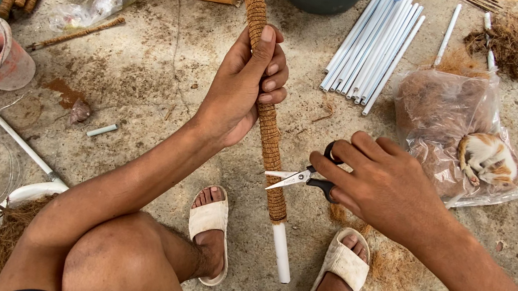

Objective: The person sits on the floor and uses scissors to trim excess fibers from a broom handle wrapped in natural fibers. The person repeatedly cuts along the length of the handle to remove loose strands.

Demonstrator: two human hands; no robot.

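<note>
Coir pole: a white pipe wrapped in brown coir rope, the coir-wrapped pole [269, 123] runs from the top of the view down between the two feet, bare white pipe end lowest.
Left hand: the left hand [240, 85] is closed firmly round the pole's upper part, thumb lying along it.
Right hand: the right hand [381, 186], just right of the pole, has its fingers through the black handles of the scissors [302, 177].
Blades: parted, tips pointing left and almost touching the wrap below the left hand.
Doing it well: I judge the pole should be kept steady and the cut made close to the wrap, clear of the winding.
Further right: white pipes [374, 47], a bag of fibre [442, 114], a sleeping kitten [490, 161].
</note>
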